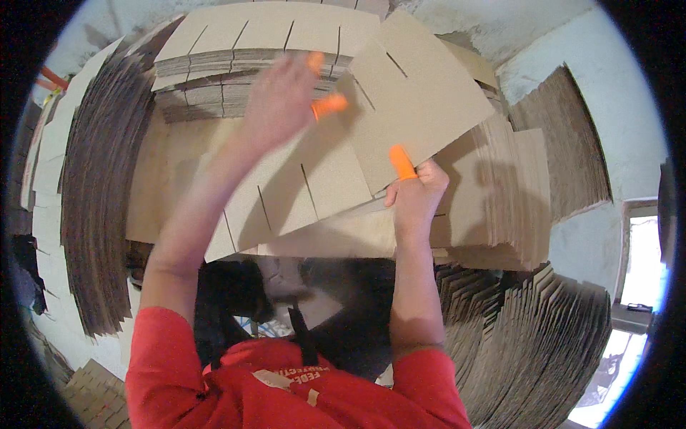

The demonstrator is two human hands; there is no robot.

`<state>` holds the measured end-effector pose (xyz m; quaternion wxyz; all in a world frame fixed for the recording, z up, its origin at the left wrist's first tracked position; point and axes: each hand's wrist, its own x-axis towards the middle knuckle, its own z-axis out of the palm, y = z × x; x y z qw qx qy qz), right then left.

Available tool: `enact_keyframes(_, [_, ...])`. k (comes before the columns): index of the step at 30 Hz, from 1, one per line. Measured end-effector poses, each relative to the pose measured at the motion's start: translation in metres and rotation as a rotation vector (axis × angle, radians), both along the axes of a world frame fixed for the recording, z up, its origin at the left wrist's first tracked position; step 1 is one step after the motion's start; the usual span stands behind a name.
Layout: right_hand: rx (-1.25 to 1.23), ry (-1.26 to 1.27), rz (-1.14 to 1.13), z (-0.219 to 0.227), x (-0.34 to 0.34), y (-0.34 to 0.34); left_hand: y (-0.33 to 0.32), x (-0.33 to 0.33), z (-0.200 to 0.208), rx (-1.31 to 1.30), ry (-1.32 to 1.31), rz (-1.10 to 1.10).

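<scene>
Cardboard (425, 86) in right grip (418, 190), left grip (280, 96) outstretched

Right grip (420, 193) holds slotted cardboard (429, 96) — left grip (281, 98) blurred, 2 orange fingercaps (329, 106).

The flat tan cardboard sheet with slots (432, 93) looks dry and matt. The tall brown cardboard stack (107, 193) has rough edges. The orange tube-shaped finger covers (402, 161) look smooth and rubbery. The red short-sleeved shirt (243, 390) is matt cloth.
</scene>
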<state>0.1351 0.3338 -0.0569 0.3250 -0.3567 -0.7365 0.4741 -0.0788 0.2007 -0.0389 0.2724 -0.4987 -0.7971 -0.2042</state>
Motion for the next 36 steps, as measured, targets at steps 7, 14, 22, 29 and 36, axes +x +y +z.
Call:
enact_keyframes(7, [0.128, 0.0, 0.045, -0.018, 0.001, 0.008, 0.039, -0.103, -0.016, -0.41, 0.327, 0.149])
enact_keyframes(14, [0.065, 0.024, 0.035, 0.006, -0.004, -0.007, 0.039, -0.091, -0.002, -0.494, 0.168, 0.044])
enact_keyframes(22, [0.166, 0.055, 0.058, 0.007, -0.005, -0.009, 0.02, -0.036, 0.002, -0.471, 0.361, -0.082])
enact_keyframes(29, [-0.02, -0.066, 0.088, 0.017, -0.001, -0.002, 0.003, 0.039, 0.015, -0.561, 0.296, -0.239])
enact_keyframes(36, [0.122, -0.005, 0.033, 0.035, 0.0, -0.012, -0.026, 0.107, 0.025, -0.435, 0.296, -0.25])
